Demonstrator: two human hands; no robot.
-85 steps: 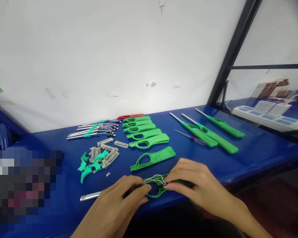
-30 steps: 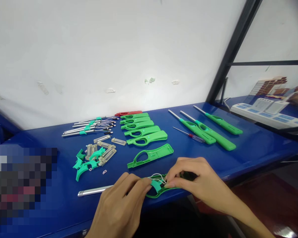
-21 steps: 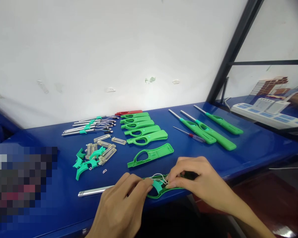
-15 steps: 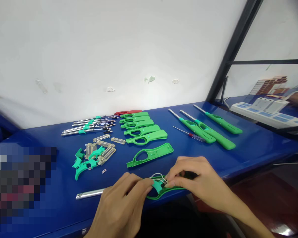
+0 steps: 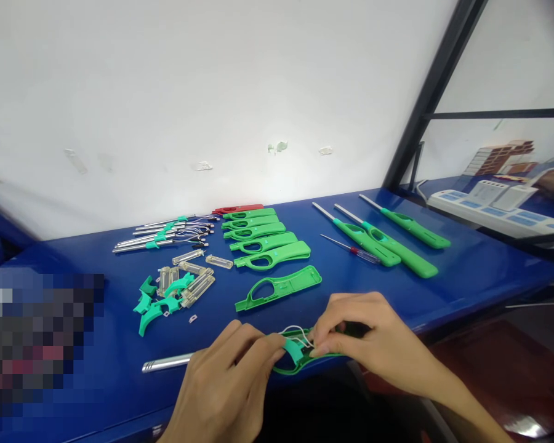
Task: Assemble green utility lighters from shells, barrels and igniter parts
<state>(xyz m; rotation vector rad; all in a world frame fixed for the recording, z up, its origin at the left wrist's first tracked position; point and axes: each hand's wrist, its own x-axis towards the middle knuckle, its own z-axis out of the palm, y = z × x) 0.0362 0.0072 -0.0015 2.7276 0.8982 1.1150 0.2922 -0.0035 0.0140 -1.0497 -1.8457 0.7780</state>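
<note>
At the table's front edge lies a green half shell (image 5: 295, 370) with a teal trigger (image 5: 294, 351), white wires (image 5: 296, 331) and a metal tube (image 5: 166, 363) sticking out to the left. My left hand (image 5: 226, 375) is closed over the tube end of the shell, its thumb and index finger pressed on the trigger's left edge. My right hand (image 5: 364, 332) pinches inside the shell, right of the trigger; what its fingertips hold is hidden. Another green half shell (image 5: 281, 287) lies open side up just beyond my hands.
Several green shells (image 5: 272, 253), metal tubes with wires (image 5: 143, 243), clear tanks (image 5: 198, 289) and teal triggers (image 5: 151, 315) lie on the blue table (image 5: 96, 363). A screwdriver (image 5: 362, 253) and green lighters (image 5: 410, 252) are at right. A black frame (image 5: 425, 98) rises behind.
My right hand's fingertips have shifted slightly right, showing more of the shell beside the trigger. The white wires have moved a little. My left hand is nearly still.
</note>
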